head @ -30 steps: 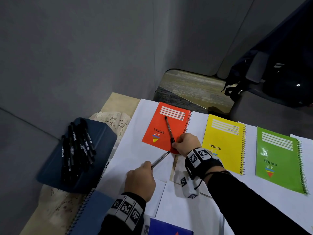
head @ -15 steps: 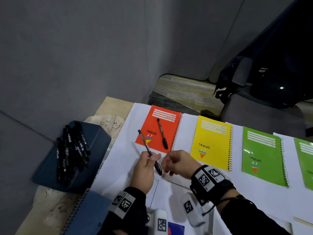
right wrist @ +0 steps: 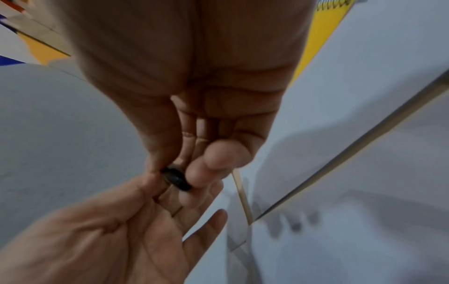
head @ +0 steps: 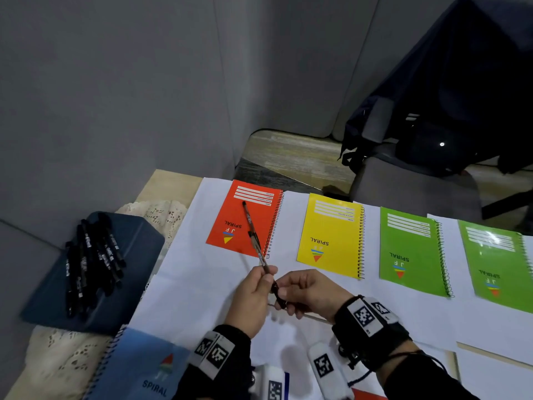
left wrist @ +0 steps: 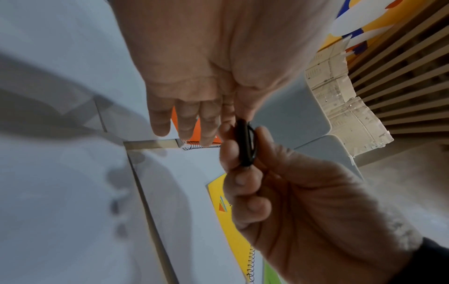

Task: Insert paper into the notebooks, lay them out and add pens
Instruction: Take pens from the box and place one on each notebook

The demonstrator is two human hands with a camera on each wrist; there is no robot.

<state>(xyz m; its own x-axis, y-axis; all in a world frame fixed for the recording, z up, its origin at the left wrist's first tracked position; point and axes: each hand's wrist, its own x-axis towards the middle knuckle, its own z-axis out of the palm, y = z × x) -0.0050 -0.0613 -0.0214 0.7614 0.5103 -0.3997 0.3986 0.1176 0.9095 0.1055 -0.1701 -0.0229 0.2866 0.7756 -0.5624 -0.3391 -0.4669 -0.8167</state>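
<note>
Head view looks down and forward over tabletop (head: 173,183). Wrist views sit close behind each palm, blurry, probably facing inward; all three share the pen (head: 264,262) between the hands.

The desk (head: 170,183), of pale wood, is set into a corner formed by grey padded wall panels (head: 115,96). Behind its far edge, a strip of wood-grain floor (head: 294,153) is seen. To the right of that strip, a grey chair (head: 409,183) is placed, and a dark bag (head: 450,111) is draped over it. Dim, even light is cast throughout.
</note>
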